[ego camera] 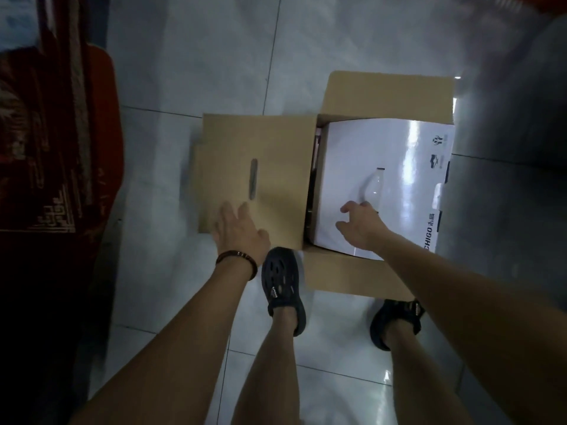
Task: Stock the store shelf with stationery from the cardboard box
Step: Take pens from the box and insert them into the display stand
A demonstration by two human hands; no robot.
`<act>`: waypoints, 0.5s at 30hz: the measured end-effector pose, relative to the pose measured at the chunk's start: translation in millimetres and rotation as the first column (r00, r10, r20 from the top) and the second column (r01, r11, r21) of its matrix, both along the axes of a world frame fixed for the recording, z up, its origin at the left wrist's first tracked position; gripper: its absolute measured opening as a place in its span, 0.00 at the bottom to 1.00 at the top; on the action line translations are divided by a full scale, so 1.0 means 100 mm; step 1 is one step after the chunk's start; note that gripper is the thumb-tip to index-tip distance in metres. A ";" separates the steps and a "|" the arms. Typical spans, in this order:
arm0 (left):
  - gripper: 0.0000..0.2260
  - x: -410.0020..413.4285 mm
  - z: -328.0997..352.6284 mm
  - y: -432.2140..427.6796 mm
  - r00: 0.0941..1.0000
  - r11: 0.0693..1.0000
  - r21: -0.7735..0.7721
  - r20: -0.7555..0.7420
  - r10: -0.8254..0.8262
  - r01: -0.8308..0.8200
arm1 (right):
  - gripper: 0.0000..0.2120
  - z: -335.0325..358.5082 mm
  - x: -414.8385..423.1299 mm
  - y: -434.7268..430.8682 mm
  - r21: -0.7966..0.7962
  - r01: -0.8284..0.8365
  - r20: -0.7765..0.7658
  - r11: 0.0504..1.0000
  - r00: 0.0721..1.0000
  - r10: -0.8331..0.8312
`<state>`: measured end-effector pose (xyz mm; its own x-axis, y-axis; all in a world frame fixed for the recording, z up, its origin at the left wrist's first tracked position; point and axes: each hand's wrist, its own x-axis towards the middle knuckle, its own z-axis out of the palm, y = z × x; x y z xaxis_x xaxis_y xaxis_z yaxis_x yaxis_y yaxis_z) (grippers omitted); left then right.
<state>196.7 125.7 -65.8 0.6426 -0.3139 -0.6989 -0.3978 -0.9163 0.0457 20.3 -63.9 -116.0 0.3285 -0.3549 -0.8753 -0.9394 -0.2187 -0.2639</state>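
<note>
A cardboard box (346, 271) stands on the tiled floor in front of my feet. Its brown left flap (270, 154) is folded out to the left, and my left hand (237, 230) lies on that flap with fingers spread and straight. A glossy white flap (383, 167) with dark print covers the right half of the opening. My right hand (359, 223) rests on this white flap near its oval handle cutout, fingers loosely bent. Through the narrow gap between the flaps only dark, unclear contents show. No shelf is in view.
Red packaged goods with gold patterns (58, 142) stand along the left edge of the view. My two feet in dark clogs (283, 286) stand right at the box's near side. Pale glossy floor tiles (214, 65) stretch beyond the box.
</note>
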 end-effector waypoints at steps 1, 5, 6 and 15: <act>0.29 -0.09 -0.03 -0.08 0.995 0.998 -0.056 -0.095 -0.018 0.012 | 0.25 0.02 -0.02 0.01 -0.011 0.016 0.019 1.000 1.000 -0.016; 0.24 -0.44 -0.15 -0.49 0.947 0.982 -0.189 -0.311 -0.082 0.023 | 0.26 0.15 -0.22 0.04 -0.095 0.021 0.069 0.995 0.998 -0.014; 0.23 -0.51 -0.22 -0.59 0.935 0.973 -0.229 -0.349 -0.059 -0.024 | 0.26 0.17 -0.29 0.05 -0.115 0.013 0.075 0.993 0.997 -0.004; 0.27 -0.90 -0.99 -1.22 0.676 0.843 -0.047 -0.621 0.395 -0.536 | 0.29 -0.06 -0.73 -0.11 -0.134 0.134 0.306 0.982 0.948 -0.088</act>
<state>106.6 3.5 -165.0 0.2498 -0.2657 -0.9311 0.2450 -0.9130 0.3263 -52.8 -74.8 -122.1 0.5166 -0.5241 -0.6770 -0.8436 -0.1764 -0.5071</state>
